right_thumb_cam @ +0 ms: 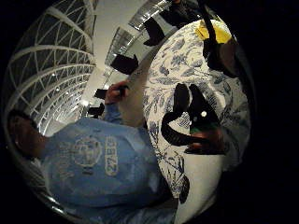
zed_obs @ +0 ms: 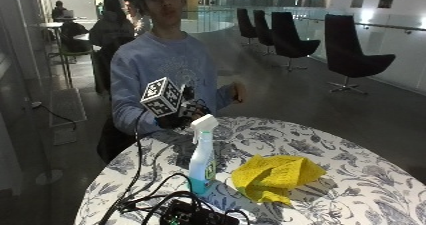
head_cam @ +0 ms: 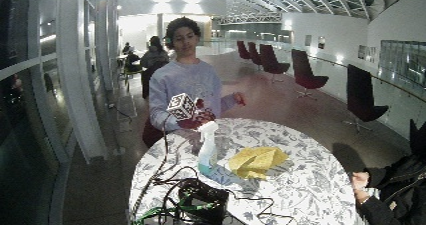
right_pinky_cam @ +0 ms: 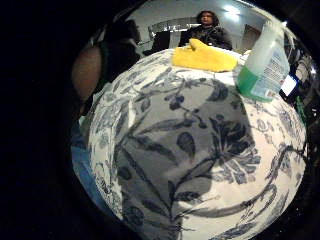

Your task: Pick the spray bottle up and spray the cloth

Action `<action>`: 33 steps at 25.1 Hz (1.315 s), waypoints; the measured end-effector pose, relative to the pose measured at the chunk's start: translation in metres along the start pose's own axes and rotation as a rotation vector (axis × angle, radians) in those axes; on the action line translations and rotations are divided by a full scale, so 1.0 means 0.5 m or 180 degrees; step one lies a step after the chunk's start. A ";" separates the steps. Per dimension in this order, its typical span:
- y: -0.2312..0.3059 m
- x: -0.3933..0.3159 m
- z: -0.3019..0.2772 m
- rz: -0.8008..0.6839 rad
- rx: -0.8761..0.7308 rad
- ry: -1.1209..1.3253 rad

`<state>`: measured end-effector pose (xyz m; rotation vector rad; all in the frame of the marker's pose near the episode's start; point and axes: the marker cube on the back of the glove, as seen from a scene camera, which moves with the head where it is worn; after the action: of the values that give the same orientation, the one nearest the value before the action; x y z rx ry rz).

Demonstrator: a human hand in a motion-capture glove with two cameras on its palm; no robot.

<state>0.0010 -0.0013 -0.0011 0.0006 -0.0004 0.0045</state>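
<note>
A person in a light blue sweatshirt stands at the far side of a round table [zed_obs: 346, 155] covered in a white cloth printed with blue-grey flowers and leaves. On it stands a translucent plastic spray bottle [zed_obs: 202, 157] with a white trigger head and a little green liquid at its base, upright, nozzle toward the person. Just beside it lies a crumpled yellow cloth [zed_obs: 274, 176], apart from the bottle but near.

The black-gloved right hand [zed_obs: 181, 116] hangs in the air over the table's near-person edge, above and behind the bottle's trigger head, not touching it. Its fingers are hidden behind the glove's fittings in the outside views, and the palm views show no grasp on anything, so I cannot tell whether they are spread or curled. The bare left hand [zed_obs: 237, 92] is raised off to the side, away from the table, loosely curled around nothing I can make out.

The pickup looks not yet begun; the bottle stands untouched.

The bottle is tall, narrow and nearly empty, so I judge it top-heavy: a sideways knock from the glove on the way in could tip it toward the black box of electronics and cables [zed_obs: 193, 215] lying close by at the table's edge. The nozzle also faces the person, not the cloth, so unless the bottle is turned once lifted, the spray would miss.
</note>
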 end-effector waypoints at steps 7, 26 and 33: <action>-0.018 0.007 -0.010 0.0014 -0.0033 0.0052; -0.035 0.086 -0.070 0.0706 0.0704 -0.1333; -0.001 0.142 -0.104 0.1310 0.1275 -0.2225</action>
<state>0.0718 -0.0016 -0.0531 0.4028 -0.6988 0.4158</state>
